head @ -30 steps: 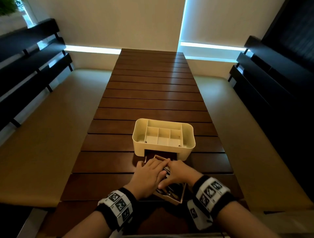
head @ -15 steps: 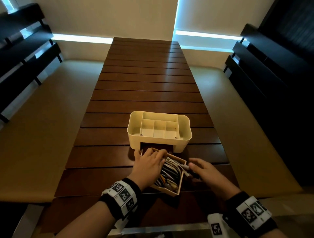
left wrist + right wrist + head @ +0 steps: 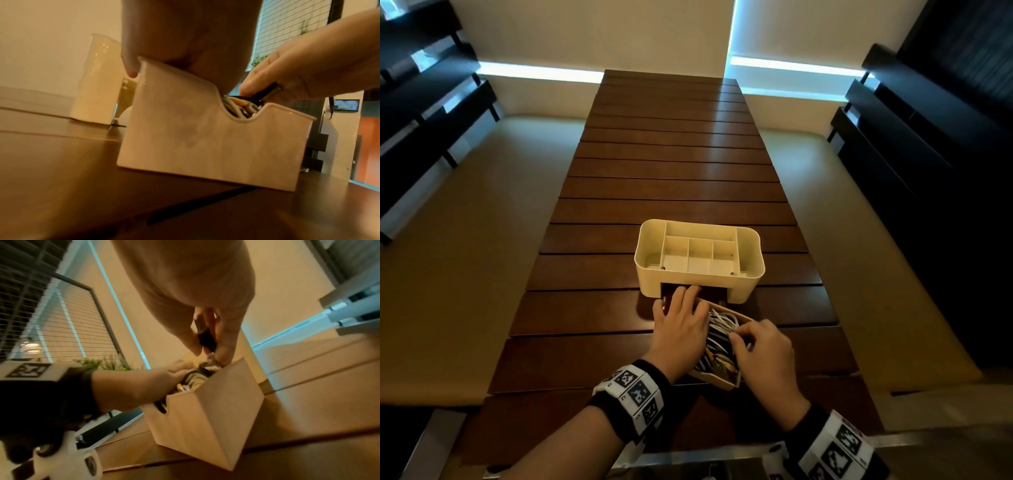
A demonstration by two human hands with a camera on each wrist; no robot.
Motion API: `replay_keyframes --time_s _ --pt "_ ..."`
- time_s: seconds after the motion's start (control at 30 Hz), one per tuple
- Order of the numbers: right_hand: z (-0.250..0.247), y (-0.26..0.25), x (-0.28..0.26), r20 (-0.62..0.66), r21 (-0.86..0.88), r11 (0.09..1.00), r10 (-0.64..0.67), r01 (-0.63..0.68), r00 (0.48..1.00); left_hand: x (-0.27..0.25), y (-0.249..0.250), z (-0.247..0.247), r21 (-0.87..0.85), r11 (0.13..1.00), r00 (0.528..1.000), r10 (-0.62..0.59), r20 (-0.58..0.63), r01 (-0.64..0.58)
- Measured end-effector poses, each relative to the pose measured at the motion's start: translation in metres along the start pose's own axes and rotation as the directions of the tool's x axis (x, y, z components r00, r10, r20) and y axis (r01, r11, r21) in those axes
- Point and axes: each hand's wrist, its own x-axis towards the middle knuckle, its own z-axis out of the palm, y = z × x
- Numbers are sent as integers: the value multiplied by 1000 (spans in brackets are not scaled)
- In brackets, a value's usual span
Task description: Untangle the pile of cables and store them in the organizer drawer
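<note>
The cream organizer [image 3: 698,270] stands mid-table with its drawer slot facing me. Its drawer [image 3: 717,378] lies out on the table just in front, skewed, filled with white and black cables [image 3: 719,325]. My left hand [image 3: 681,303] lies flat on the drawer's left rim, fingers straight toward the slot. In the left wrist view its palm presses on the drawer [image 3: 216,138]. My right hand [image 3: 738,334] hovers over the drawer's right side. In the right wrist view its fingers pinch a black cable plug [image 3: 205,335] just above the drawer [image 3: 205,415].
The slatted brown wooden table [image 3: 671,178] runs away from me between two beige cushioned benches [image 3: 465,240]. Dark slatted backrests [image 3: 928,144] flank both sides. The organizer's top compartments [image 3: 700,255] hold nothing.
The right hand left the drawer toward the right, then came back over its right side pinching a black plug. The left hand stayed on the drawer's left rim.
</note>
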Motion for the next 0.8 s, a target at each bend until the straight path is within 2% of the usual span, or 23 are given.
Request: replay_keyframes --time_s 0.1,0.17,0.23,0.3,0.4,0.57,0.73,0.8 --pt "-13 -1 -6 166 -102 995 10 7 986 -1 1 0 -38 999 1000 3 15 -3" --pt "-20 6 -6 248 -45 999 8 3 969 -2 0 1 -41 999 1000 -2 17 2" --pt "-21 16 -5 278 72 997 0 -21 961 -1 -1 3 -48 999 1000 -11 6 11" --pt "-19 22 -2 262 187 979 33 -84 964 -1 0 4 -47 999 1000 -7 -5 7" --pt "-15 24 5 226 250 961 65 -122 972 -2 2 5 -51 998 999 -33 -31 31" --pt "-7 20 22 240 201 967 105 -155 965 -8 8 2 -41 987 987 -159 -18 159" --pt "3 18 23 171 222 940 226 -261 959 -8 7 2 -35 992 992 -122 -34 121" --pt "8 16 22 105 142 957 239 -253 965 -8 5 3 -45 994 994 -105 -43 103"
